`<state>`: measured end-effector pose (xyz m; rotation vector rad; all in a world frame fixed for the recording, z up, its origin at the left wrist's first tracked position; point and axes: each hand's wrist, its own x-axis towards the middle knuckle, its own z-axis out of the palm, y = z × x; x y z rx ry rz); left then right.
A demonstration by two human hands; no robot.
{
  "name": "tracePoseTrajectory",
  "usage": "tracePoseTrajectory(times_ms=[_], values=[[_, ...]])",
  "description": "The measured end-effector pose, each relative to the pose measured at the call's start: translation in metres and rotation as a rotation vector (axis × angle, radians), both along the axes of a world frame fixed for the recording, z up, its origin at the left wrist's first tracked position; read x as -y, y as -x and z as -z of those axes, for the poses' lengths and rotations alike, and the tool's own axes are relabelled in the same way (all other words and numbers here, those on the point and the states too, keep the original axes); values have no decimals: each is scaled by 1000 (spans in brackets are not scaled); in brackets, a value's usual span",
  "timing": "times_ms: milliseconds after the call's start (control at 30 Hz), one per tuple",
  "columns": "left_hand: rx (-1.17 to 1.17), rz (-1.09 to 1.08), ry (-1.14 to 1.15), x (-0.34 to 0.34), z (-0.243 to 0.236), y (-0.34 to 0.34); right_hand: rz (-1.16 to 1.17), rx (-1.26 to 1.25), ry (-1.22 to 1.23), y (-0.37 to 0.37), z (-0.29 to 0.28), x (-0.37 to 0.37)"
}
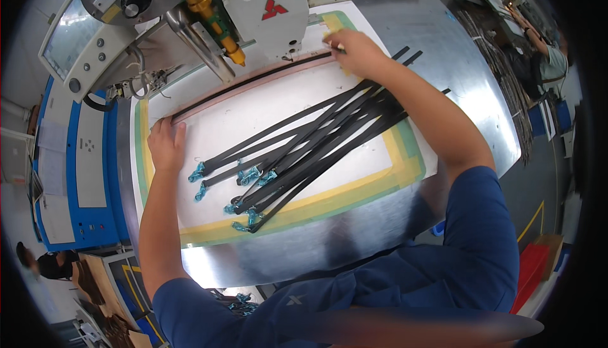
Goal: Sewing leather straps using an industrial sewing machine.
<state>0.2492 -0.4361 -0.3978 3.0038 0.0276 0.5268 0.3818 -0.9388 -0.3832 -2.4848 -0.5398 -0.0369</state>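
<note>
My left hand (166, 142) is at one end of a long black strip (253, 82). Its fingers point away from me and are only a little bent, with the thumb out to the side, and I cannot tell if they pinch the strip or just press on it. My right hand (356, 51) is at the other end, with its fingers bent in close together. A dark bit shows by them, but I cannot tell if they have a grip on it. The black strip lies straight and slanted between my two hands, along a pink bar (218, 98), just in front of the big white machine head (267, 12). A yellow nozzle (235, 53) points down near it. Closer to me, a messy pile of black straps (323, 136) lies on a white sheet (212, 139) with yellow and green tape around its edges. Many of the straps have shiny blue wraps (251, 175) at their left ends. My right arm reaches over the other ends. The sheet is on a shiny metal table (285, 262).
</note>
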Motion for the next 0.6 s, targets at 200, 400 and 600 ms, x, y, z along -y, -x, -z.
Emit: tracePoseTrajectory(times_ms=[200,400,600], values=[[-19,38,-18,24,-1,-9,-364,-105,175,27,-12,13],[-31,30,9,82,7,-20,-591,-290,518,98,-62,19],[-105,92,-6,144,-3,-32,-431,-231,363,95,-29,64]])
